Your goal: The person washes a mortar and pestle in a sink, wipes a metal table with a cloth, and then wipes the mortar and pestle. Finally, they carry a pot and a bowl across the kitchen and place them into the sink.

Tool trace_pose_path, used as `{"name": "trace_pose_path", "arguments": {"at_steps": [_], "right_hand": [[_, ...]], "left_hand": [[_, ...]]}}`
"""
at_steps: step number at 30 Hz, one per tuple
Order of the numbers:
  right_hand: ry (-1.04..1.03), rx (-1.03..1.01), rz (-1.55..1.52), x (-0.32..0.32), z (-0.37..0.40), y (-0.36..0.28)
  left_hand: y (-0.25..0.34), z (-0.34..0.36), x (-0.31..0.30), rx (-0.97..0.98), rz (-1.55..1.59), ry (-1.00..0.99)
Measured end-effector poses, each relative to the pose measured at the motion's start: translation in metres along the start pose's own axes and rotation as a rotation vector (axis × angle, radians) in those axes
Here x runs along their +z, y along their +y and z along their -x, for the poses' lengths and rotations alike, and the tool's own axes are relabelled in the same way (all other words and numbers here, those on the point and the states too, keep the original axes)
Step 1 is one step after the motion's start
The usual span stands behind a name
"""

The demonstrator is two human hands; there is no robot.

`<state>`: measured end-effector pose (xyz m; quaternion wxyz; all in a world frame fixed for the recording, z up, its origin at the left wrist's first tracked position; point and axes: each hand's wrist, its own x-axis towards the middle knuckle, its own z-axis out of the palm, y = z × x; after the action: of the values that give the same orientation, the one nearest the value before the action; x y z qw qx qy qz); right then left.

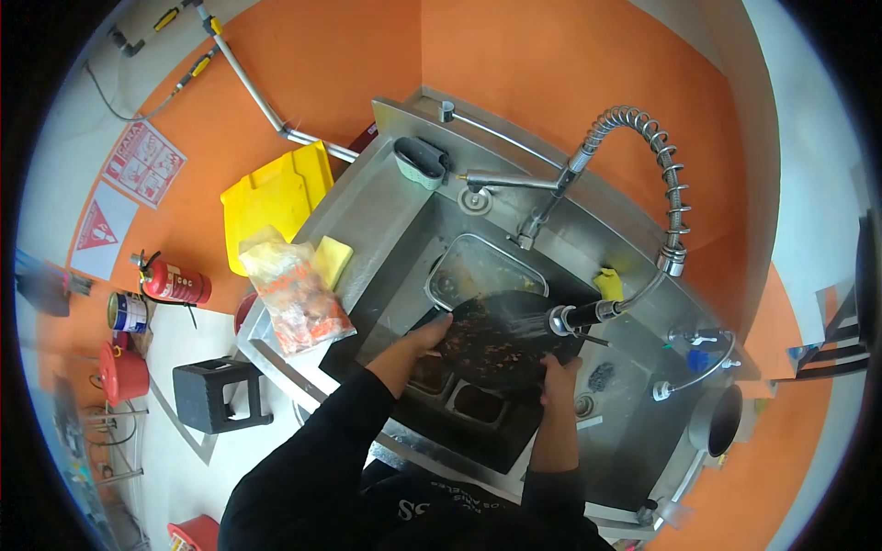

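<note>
A dark round pan or tray [491, 344], specked with brown food bits, is held over the sink under the sprayer head [562, 320]. Water sprays from the sprayer onto its surface. My left hand [427, 336] is closed on its left edge, and my right hand [559, 375] grips its right side near the bottom. Behind it a clear rectangular container [487, 264] lies in the basin. Below the pan, small metal containers [478, 404] show in the sink, partly hidden by it.
A plastic bag of orange and white food [296, 294] and a yellow sponge [332, 260] lie on the left counter. The coiled faucet hose [675, 174] arches at the right. A black stool [219, 395] and fire extinguisher [175, 281] stand left. A pot [716, 420] is far right.
</note>
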<state>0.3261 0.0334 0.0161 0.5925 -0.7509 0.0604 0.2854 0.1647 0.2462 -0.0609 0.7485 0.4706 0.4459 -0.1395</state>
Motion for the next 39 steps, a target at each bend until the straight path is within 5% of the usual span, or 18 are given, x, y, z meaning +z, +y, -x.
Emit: {"name": "trace_pose_path", "arguments": {"at_steps": [7,20,28,32,39], "right_hand": [[0.137,-0.263,0.04,-0.018,0.011,0.006],[0.249,-0.357,0.19,-0.064,0.036,-0.009],[0.088,-0.228,0.187,-0.085,0.058,-0.028],[0.024,-0.158,0.275,-0.085,0.061,-0.038],[-0.245,0.227,-0.052,-0.072,-0.013,0.014]], "left_hand": [[-0.014,-0.043,0.036,-0.014,0.541,-0.218],[-0.004,-0.067,0.08,-0.073,0.398,-0.466],[0.01,-0.076,0.064,-0.35,0.395,-0.849],[0.002,-0.075,0.061,-0.301,0.188,-0.705],[-0.003,-0.004,-0.016,-0.245,0.036,-0.317]]}}
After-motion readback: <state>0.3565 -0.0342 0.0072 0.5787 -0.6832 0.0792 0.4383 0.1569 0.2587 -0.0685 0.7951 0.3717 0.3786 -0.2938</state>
